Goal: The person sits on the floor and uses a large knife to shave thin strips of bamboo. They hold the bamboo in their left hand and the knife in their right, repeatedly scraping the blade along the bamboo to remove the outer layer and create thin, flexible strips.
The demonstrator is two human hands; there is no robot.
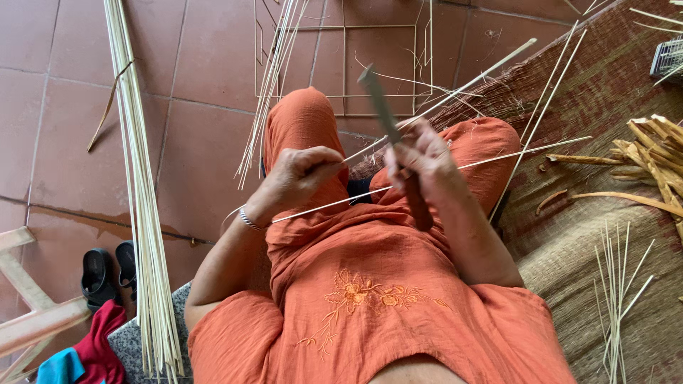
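A seated person's left hand (302, 173) pinches a thin cane (334, 203) lying across the lap; the right hand (420, 160) grips a knife (390, 128), blade pointing to 11 o'clock.

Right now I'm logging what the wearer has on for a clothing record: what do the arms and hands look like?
Both arms are bare from short orange sleeves down. The left hand has a thin silver bracelet at its wrist. The right hand shows no glove, ring or band.
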